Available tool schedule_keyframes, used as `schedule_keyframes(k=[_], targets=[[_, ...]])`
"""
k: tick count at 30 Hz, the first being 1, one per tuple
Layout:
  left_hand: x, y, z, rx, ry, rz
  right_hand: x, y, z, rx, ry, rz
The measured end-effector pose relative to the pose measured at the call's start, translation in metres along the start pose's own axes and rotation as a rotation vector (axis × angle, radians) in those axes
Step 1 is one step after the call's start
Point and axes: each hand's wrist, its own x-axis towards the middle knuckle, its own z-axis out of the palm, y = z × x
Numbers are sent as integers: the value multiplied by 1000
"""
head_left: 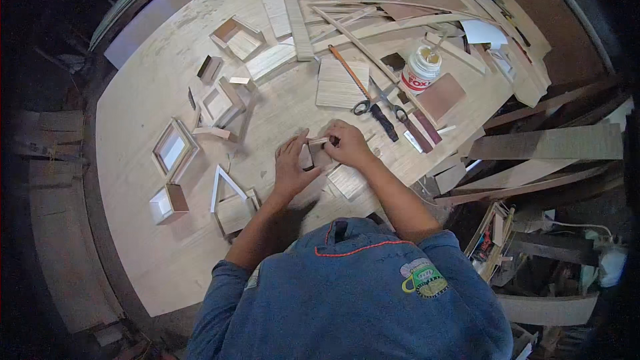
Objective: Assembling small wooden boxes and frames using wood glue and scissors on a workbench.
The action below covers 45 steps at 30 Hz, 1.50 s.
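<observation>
My left hand (292,167) lies along the left side of a small wooden box (319,157), its fingers pressed against the wall. From the right, my right hand (349,147) pinches the far edge of the same box, with something small and dark by the fingertips that I cannot make out. Just below my right hand a flat light wood piece (348,181) rests on the table. Beyond the hands are a square wood panel (342,82), scissors (380,100), an orange pencil (348,67) and a dark-handled tool (385,124).
Several small wooden boxes and frames, one a square frame (176,149), stand at the left of the round-edged table (143,253). An open white glue jar (423,67) is at the right. Long wood strips (400,27) pile up at the far side. Planks (547,142) lie beyond the right edge.
</observation>
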Motion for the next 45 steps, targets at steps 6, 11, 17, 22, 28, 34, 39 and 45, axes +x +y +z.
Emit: schedule_keyframes(k=[6, 11, 17, 22, 28, 34, 39, 45], targets=[[0, -3, 2, 61, 6, 25, -1, -6, -4, 14, -18, -2], [0, -3, 1, 12, -8, 26, 0, -9, -16, 230, -41, 64], [2, -1, -1, 51, -23, 14, -17, 6, -60, 104, 192, 11], [1, -2, 1, 68, -21, 6, -30, 32, -109, -95, 468, 230], [2, -1, 1, 55, -7, 27, -38, 68, -180, -686, 442, 537], [2, -1, 0, 44, -8, 30, -32, 78, -183, -676, 202, 635], [2, 0, -1, 53, -28, -1, -31, 92, -180, -600, 241, 644], [2, 2, -1, 51, -8, 32, -23, 83, -178, -591, 324, 610]])
